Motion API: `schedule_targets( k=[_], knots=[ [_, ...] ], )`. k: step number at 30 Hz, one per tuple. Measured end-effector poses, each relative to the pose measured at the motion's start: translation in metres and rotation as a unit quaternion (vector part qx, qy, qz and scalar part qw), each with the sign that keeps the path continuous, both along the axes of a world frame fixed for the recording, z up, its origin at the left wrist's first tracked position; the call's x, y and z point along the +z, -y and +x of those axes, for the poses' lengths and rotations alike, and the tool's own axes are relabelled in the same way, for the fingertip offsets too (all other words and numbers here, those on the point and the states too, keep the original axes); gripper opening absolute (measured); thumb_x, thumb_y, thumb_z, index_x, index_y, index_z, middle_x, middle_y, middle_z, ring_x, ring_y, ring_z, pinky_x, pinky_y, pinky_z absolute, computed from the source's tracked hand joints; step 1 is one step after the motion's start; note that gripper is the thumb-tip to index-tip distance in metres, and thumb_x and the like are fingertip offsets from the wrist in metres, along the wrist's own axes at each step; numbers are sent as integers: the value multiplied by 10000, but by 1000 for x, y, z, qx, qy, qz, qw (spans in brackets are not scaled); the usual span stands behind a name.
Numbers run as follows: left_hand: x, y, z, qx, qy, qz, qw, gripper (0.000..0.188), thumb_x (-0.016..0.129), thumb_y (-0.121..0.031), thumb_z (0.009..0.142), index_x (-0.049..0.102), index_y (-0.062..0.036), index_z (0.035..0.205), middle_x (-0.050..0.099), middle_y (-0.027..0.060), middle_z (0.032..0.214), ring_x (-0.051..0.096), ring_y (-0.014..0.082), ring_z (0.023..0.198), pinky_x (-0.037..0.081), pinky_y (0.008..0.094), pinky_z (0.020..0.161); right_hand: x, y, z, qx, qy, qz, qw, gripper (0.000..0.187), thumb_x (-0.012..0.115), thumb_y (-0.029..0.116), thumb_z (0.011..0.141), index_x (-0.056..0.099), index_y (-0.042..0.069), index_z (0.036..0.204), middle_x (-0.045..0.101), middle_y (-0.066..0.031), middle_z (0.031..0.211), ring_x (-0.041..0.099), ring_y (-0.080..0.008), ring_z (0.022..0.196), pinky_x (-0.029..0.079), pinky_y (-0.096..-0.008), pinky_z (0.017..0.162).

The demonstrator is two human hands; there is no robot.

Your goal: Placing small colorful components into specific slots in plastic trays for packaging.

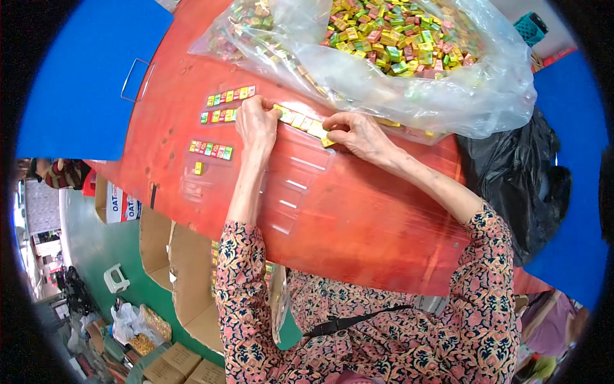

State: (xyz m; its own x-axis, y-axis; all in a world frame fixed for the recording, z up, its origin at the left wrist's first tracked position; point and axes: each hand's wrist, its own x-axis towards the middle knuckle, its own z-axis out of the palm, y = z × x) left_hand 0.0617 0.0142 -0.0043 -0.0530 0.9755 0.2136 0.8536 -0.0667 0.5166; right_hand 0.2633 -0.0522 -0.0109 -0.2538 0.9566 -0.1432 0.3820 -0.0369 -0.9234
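A row of small, brightly wrapped block-shaped candies (299, 120) lies along the top slot of a clear plastic tray (286, 185). My left hand (258, 125) is closed at the row's left end, its fingertips pinched on an end candy. At the right end, my right hand (358, 133) pinches a yellow candy (328, 139) between thumb and fingers. The tray's lower slots hold nothing. Left of my left hand, a second clear tray (192, 187) carries several filled rows of candies (212, 150) and a single yellow candy (199, 168); my wrist partly covers this area.
A big clear plastic bag (505, 96) heaped with loose candies (400, 35) sits at the far side of the red tabletop (371, 217). A black plastic bag (511, 173) hangs at the right edge. Open cardboard boxes (195, 275) stand below the left edge.
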Motion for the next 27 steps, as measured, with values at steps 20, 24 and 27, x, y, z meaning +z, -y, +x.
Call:
schedule_targets(
  k=[20, 24, 27],
  knots=[
    [-9, 6, 15, -17, -14, 110, 994, 189, 697, -61, 635, 640, 49, 777, 624, 163, 668, 619, 263, 647, 473, 350, 625, 9, 12, 5, 12, 10, 55, 998, 248, 560, 129, 804, 609, -46, 972, 617, -68, 768, 555, -108, 687, 448, -264, 625],
    [1, 2, -22, 33, 401, -54, 914, 124, 617, 15, 706, 594, 48, 822, 609, 156, 699, 568, 203, 565, 415, 285, 472, 30, 21, -10, 39, -72, 2, 997, 202, 547, 122, 839, 619, -30, 951, 578, 1, 710, 466, -43, 594, 371, -210, 519],
    [8, 10, -48, 52, 764, -306, 566, 108, 558, -25, 804, 538, 13, 903, 563, 108, 765, 464, 119, 514, 289, 155, 385, 53, 28, -18, 24, -126, -11, 992, 194, 563, 147, 851, 624, -1, 961, 567, 24, 705, 429, -12, 575, 333, -180, 496]
  ],
)
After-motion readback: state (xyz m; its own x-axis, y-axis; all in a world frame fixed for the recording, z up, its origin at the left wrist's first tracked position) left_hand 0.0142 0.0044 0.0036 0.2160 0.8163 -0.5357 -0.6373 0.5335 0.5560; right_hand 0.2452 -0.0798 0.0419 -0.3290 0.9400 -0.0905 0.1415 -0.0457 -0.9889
